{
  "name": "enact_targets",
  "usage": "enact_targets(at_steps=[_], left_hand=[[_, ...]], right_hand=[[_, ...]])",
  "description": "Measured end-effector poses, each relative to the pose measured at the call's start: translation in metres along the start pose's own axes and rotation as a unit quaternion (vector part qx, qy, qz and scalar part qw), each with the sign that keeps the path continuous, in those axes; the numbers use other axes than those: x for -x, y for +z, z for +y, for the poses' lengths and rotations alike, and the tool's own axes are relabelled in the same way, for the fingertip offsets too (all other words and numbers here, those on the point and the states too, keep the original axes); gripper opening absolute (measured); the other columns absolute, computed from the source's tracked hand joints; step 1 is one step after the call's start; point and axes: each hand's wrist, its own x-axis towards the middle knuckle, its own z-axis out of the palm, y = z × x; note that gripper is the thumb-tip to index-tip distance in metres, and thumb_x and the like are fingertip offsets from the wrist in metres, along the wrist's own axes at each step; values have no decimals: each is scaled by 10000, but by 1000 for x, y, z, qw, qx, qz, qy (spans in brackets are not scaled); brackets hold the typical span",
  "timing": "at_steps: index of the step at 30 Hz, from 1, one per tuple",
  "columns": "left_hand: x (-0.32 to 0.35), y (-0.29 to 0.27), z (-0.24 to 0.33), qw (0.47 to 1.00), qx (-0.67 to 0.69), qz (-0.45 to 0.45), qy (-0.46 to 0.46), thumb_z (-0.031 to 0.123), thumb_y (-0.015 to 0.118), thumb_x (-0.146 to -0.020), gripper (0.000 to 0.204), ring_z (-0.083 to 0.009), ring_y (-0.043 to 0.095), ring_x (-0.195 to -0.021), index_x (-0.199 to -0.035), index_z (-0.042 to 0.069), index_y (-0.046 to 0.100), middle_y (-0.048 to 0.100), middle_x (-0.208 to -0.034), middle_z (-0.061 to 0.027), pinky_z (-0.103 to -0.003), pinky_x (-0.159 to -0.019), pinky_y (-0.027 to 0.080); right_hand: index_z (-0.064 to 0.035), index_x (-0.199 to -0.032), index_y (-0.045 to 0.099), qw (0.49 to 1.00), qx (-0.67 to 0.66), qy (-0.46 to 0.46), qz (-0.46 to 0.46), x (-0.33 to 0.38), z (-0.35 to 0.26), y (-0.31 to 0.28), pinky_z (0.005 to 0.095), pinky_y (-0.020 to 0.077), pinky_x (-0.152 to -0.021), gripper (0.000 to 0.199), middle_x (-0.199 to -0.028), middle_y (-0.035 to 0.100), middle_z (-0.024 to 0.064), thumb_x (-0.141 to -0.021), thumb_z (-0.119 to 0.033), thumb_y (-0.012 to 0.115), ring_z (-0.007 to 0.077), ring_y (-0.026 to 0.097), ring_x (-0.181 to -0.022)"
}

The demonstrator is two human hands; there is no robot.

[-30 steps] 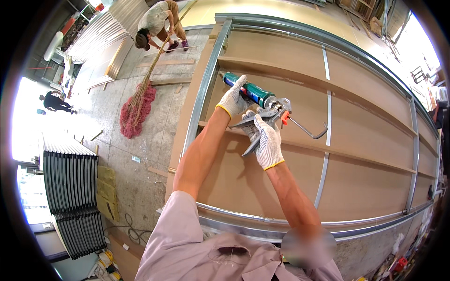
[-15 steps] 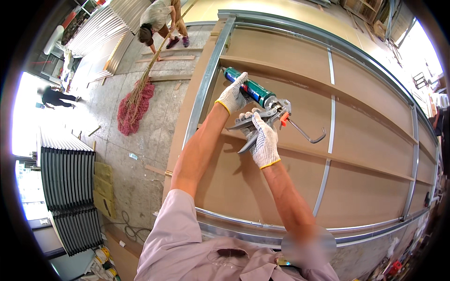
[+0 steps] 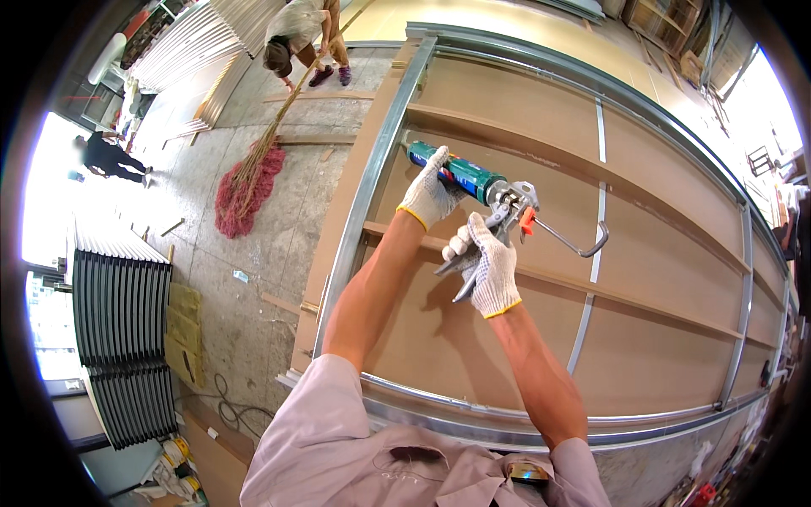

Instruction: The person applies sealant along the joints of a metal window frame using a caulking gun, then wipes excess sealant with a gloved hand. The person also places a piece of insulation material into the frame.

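Note:
A caulking gun (image 3: 517, 203) with a green cartridge (image 3: 475, 180) is held in both my gloved hands above a metal-framed panel. My left hand (image 3: 431, 190) is wrapped round the cartridge near its front. My right hand (image 3: 490, 266) grips the handle and trigger, with the fingers curled round them. The cartridge's nozzle end points to the far left, by the metal side rail (image 3: 380, 173). From the back of the gun a hooked rod (image 3: 574, 245) sticks out to the right. Brown crosspieces (image 3: 507, 141) run across the brown panel (image 3: 473, 342) below my hands.
On the left a bent-over person (image 3: 296, 38) holds a long broom with a red head (image 3: 245, 198). Dark ribbed panels (image 3: 122, 313) are stacked at the near left, beside a yellowish block (image 3: 184, 334). Another person (image 3: 110, 159) is farther left. A cable (image 3: 232, 406) lies on the concrete floor.
The gun and both hands have shifted slightly right in the picture. My right hand's grip has drawn the trigger and handle closer together. The view has shifted a little.

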Motion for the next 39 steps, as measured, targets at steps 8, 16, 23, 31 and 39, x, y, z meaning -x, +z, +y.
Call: enact_targets(at_steps=[8,16,23,31,39], left_hand=[[42,-2,-23,995,98,13,24,334,771,-980,552,-382,640,-1196,-1358,52,484,594,-1305,-202,-565,-1044,574],[61,-5,-38,989,131,20,59,377,736,-1002,535,-370,659,-1183,-1352,45,503,615,-1309,-210,-539,-1034,591],[57,-8,-37,989,129,13,67,365,723,-1015,514,-373,660,-1181,-1341,37,500,614,-1312,-216,-534,-1049,583],[63,6,-48,981,164,67,84,287,799,-963,470,-345,626,-1193,-1281,61,537,617,-1241,-164,-544,-1103,536],[70,4,-50,978,183,33,92,292,733,-1012,373,-380,629,-1249,-1253,67,559,621,-1316,-203,-567,-1116,541]], right_hand=[[-120,-941,524,991,83,101,9,44,-47,12,387,479,-648,183,-767,488,24,-1088,-197,599,177,525,-673],[-86,-952,540,967,213,136,21,55,-85,24,383,504,-626,211,-773,519,32,-1080,-231,625,180,537,-654],[-28,-1190,574,973,183,140,14,54,-98,39,485,603,-852,195,-908,629,74,-1095,-198,579,239,674,-827],[-26,-1163,607,977,130,168,-21,31,-104,4,530,608,-911,198,-913,655,95,-1107,-199,528,270,689,-849],[-51,-1077,599,953,229,198,0,22,-125,13,446,584,-736,238,-841,624,59,-1103,-284,558,223,647,-747]])
